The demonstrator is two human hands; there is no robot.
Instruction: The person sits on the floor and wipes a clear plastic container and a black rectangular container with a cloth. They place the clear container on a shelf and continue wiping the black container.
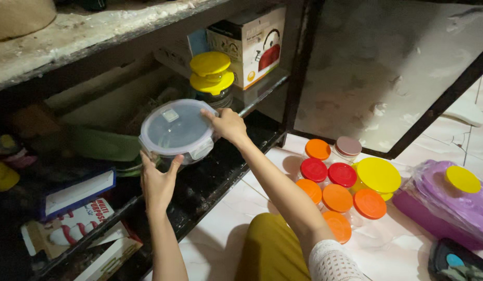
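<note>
Clear plastic container (175,131) with a snap lid, held at the cupboard shelf (210,179): we grip it from both sides, left hand (157,182) cupping the near rim with fingers spread, right hand (228,125) pressing the far edge. Jars with coloured lids (337,182) stand on the floor (226,208), not yet shelved

Round clear container (176,130): contents not discernible thru frosted lid; underside hidden by left hand (158,182). Lower shelf (200,192) interior at left too dark; items there blurred, poss. boxes. Purple lidded tub (444,203) cut off by right edge. Dark object (454,260) at bottom right corner cropped, type unclear. Jars (337,198) under coloured lids: bodies mostly hidden from above.
</note>
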